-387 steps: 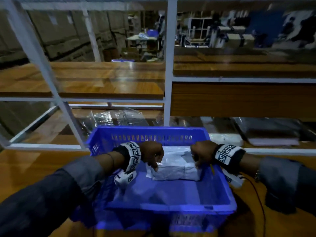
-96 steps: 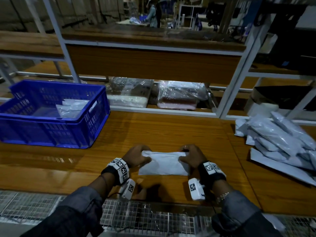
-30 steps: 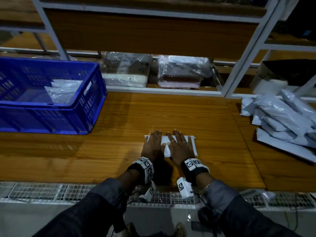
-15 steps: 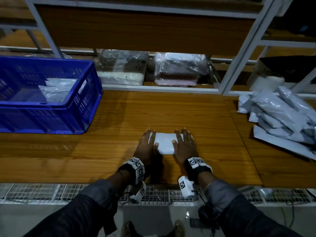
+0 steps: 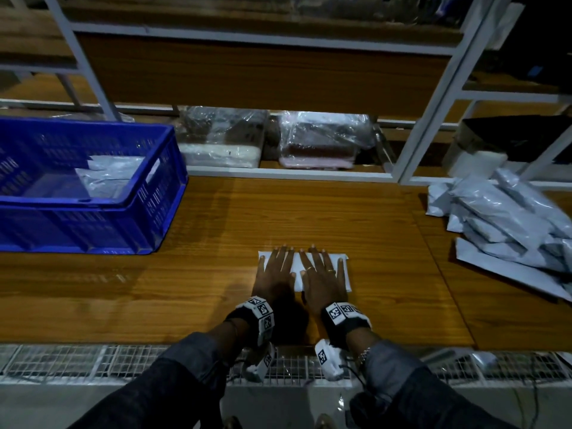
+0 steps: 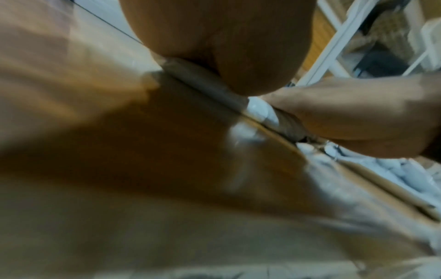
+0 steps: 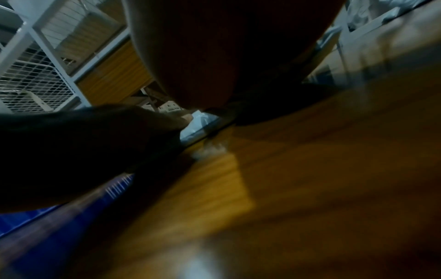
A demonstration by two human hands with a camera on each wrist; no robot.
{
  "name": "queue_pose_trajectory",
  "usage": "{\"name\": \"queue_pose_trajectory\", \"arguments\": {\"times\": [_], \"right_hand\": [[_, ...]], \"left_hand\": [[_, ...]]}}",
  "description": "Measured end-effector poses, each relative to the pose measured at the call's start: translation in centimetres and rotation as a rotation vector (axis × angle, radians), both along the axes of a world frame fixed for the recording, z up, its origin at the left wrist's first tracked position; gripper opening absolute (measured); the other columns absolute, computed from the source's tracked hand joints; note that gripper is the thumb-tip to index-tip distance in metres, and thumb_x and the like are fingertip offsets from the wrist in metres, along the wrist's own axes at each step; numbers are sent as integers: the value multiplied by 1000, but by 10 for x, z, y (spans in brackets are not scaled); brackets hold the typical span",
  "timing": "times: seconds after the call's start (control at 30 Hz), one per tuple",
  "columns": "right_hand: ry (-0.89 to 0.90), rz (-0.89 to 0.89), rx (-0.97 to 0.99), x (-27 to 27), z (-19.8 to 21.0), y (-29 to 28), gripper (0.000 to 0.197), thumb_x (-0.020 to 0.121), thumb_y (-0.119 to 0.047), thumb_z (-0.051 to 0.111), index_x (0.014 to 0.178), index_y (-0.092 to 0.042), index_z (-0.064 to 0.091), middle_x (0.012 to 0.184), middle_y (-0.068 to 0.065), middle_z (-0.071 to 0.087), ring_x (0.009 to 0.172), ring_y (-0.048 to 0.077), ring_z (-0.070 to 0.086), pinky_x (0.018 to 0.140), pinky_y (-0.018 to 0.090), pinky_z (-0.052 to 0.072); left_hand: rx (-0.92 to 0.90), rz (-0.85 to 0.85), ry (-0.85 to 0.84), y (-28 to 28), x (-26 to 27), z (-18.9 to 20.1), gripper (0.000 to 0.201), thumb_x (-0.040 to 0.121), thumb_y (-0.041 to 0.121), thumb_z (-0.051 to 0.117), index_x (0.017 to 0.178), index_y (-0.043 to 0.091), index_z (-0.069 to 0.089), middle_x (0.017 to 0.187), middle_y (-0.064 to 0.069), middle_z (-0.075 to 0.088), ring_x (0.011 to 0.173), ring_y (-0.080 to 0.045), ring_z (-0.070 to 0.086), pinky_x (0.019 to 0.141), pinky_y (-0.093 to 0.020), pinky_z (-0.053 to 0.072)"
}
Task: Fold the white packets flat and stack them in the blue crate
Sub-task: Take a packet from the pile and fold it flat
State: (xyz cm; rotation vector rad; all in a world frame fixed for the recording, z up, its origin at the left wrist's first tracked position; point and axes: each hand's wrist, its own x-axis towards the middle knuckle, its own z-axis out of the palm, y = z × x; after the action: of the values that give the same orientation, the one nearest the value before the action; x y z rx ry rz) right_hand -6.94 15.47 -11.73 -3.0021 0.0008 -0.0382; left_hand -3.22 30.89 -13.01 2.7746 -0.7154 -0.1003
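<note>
A folded white packet [image 5: 297,275] lies on the wooden table near its front edge. My left hand [image 5: 275,274] and right hand [image 5: 323,275] lie side by side on it, fingers straight, pressing it flat. Both wrist views show a palm from below with a sliver of the white packet [image 6: 261,112] [image 7: 199,122] under it. The blue crate [image 5: 130,218] stands at the table's left with folded white packets [image 5: 110,174] inside. A heap of unfolded white packets [image 5: 507,224] lies at the right.
A white metal shelf frame [image 5: 430,97] rises behind the table. Clear-wrapped bundles [image 5: 322,140] sit on the low shelf behind. A wire mesh ledge [image 5: 93,357] runs along the table's front edge. Bare wood [image 5: 278,212] lies between crate and heap.
Over the last second my hands slid apart on the packet and came back together, still flat on it. The view shifted slightly.
</note>
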Motion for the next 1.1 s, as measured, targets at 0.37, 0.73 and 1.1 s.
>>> {"name": "queue_pose_trajectory", "arguments": {"times": [0.37,0.73,1.1], "right_hand": [[173,184,302,-2,23,-47,69,102,-60,39,160,-36,12,169,-5,3,155,16,-4,124,42,-5],[270,255,279,10,33,-78,80,93,-24,68,158,-35,24,166,-6,21,153,17,17,124,36,19],[182,80,636,25,89,-93,23,76,-40,86,83,-22,74,85,-3,75,77,12,71,71,44,61]], "left_hand": [[-143,-97,116,37,-2,26,70,107,53,28,162,22,-3,166,6,-13,151,-9,-13,123,-39,-7],[-76,-232,130,64,19,32,96,86,52,73,160,18,22,166,-4,24,151,-22,25,122,-44,26],[-435,31,258,81,36,76,38,72,56,85,83,22,72,78,6,73,74,-11,68,65,-38,55]]}}
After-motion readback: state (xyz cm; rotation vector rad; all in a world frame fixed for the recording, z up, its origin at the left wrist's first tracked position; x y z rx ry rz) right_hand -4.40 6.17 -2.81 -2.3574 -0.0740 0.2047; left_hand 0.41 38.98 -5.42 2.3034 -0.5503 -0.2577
